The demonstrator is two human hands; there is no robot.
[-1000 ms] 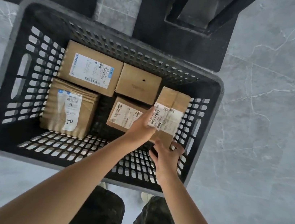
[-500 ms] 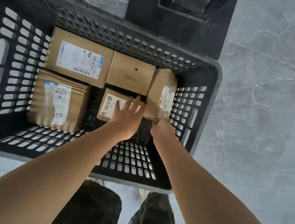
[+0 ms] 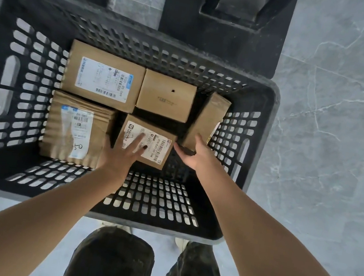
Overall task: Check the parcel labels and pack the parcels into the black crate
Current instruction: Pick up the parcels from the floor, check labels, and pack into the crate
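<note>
Cardboard parcel (image 3: 207, 120) tilts on edge inside the black crate (image 3: 265, 117) by its right wall, our right hand (image 3: 197, 157) gripping its near end, left hand (image 3: 125, 153) flat on the labelled parcel (image 3: 155, 134); we judge seating it needs lowering

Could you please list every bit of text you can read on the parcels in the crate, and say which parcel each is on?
"530 05 069": label on the back-left parcel.
"516-K20-00", ending unclear: label on the small parcel under the left hand.
"715", then blurred digits: label on the corrugated parcel.
Too small or blurred: its handwriting, the plain parcel print, the label on the tilted parcel in the right hand, all fine print.
</note>
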